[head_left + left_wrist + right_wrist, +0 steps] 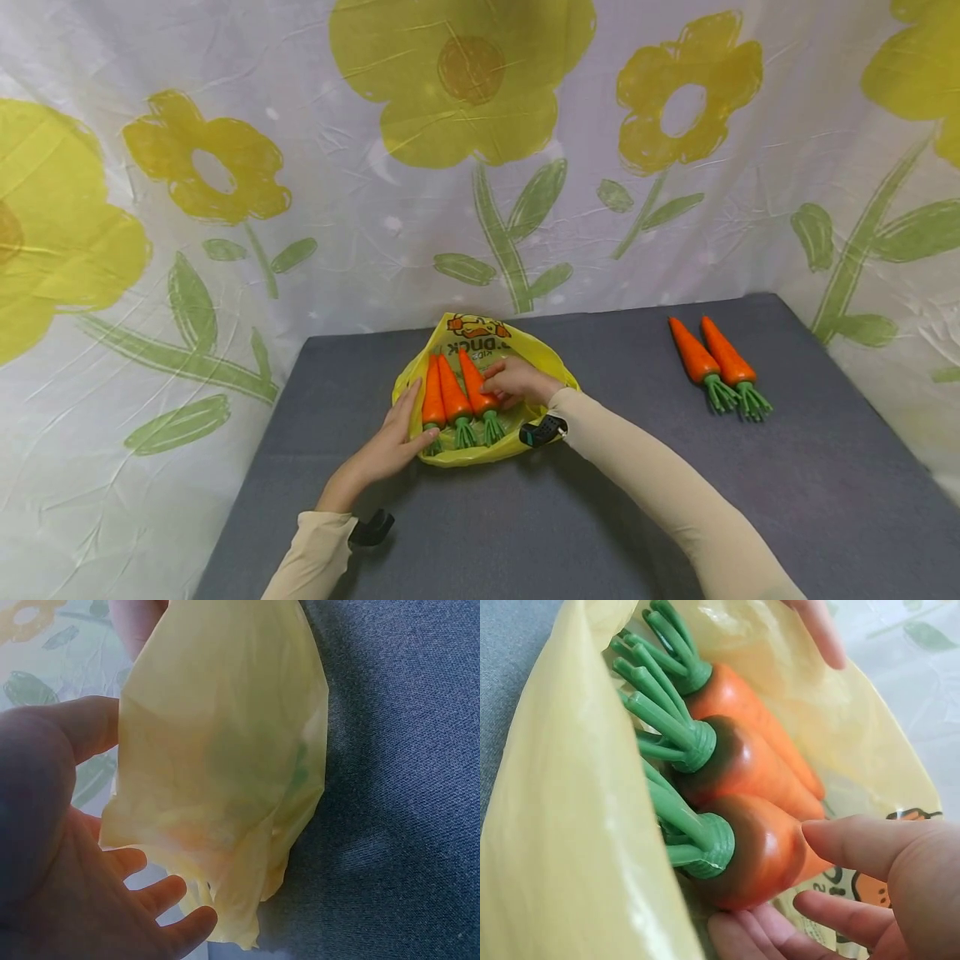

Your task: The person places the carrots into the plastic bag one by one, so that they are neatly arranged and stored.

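Your left hand (388, 442) lies along the left side of the yellow plastic bag (542, 350), fingers extended and spread, thumb over the rim. It shows no firm hold, and probably steadies that wall so the mouth gapes. Your right hand (521, 382) reaches over the bag's right side, thumb and fingers partly curled around the right-hand carrot (472, 382), a light grip that likely governs its angle.

The middle carrot (452, 390) and left carrot (432, 400) lie inside next to it. All three tips point towards the far edge of the tabletop (465, 533), green tops towards the near edge, an alignment that seems to suit the bag's width.

The bag sits near the far edge, nearer the far left corner than the right. Two more carrots (727, 350) lie side by side near the far right corner, outside the bag. The bag's near wall rises in front of the leafy ends, and your right black wrist strap (543, 431) overlaps its rim. A flower-printed cloth (390, 225) hangs behind the tabletop.
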A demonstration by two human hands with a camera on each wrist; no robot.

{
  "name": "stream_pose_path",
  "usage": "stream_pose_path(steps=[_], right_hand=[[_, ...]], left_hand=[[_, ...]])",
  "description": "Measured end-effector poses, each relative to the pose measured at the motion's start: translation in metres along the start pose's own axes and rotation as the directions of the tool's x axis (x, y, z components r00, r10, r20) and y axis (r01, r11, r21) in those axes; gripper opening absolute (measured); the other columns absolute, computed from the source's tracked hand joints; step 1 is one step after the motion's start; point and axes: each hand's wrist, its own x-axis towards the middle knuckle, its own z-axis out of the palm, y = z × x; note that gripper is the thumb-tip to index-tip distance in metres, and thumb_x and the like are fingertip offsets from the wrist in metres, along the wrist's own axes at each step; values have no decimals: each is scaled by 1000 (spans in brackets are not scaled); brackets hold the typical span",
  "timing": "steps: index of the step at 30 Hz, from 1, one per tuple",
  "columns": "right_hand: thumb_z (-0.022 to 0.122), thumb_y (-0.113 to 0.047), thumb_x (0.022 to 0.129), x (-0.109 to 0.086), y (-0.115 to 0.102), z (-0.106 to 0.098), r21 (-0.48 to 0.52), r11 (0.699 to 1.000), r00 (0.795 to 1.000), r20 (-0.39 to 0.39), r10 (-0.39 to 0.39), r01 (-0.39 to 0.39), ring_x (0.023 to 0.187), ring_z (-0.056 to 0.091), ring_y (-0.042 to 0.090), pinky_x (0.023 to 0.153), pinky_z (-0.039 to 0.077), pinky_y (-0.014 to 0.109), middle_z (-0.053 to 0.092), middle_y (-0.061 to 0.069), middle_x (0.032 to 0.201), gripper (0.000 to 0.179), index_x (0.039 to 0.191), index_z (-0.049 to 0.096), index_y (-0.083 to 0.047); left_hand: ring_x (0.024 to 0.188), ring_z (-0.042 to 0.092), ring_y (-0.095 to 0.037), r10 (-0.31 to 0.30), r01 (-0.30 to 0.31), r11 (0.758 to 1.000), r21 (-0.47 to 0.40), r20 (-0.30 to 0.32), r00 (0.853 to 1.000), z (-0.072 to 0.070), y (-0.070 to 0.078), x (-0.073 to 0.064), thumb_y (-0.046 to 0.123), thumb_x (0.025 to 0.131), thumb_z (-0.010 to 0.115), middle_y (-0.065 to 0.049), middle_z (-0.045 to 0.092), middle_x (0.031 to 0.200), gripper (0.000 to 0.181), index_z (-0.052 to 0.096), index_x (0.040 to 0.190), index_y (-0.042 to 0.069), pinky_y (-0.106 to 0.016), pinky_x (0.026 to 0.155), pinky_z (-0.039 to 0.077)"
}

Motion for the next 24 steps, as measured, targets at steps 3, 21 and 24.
stream_pose_path(steps=[3,21,24], right_hand=[[66,-17,93,1,1,-3,0,1000,1000,19,0,0,88,63,19,88,58,41,66,16,116,49,139,55,-2],[60,-22,98,-31,-8,-30,-19,997,994,78,-72,74,117,61,38,99,53,48,59,22,134,53,145,47,-1],[61,-24,98,-40,-9,-38,-1,997,994,82,-76,76,124,57,41,102,51,49,56,22,139,54,145,47,-4]], left_hand=[[154,0,-44,1,-1,1000,2,-1,1000,0,0,1,35,101,56,-19,-3,167,90,-8,160,15,-67,119,10],[153,0,-44,0,0,1000,6,0,1000,-1,0,0,36,101,56,-17,-4,168,89,-8,160,15,-69,119,10],[153,0,-44,0,0,1000,5,-1,1000,-1,0,0,34,101,56,-17,-4,168,89,-8,160,15,-69,118,10]])
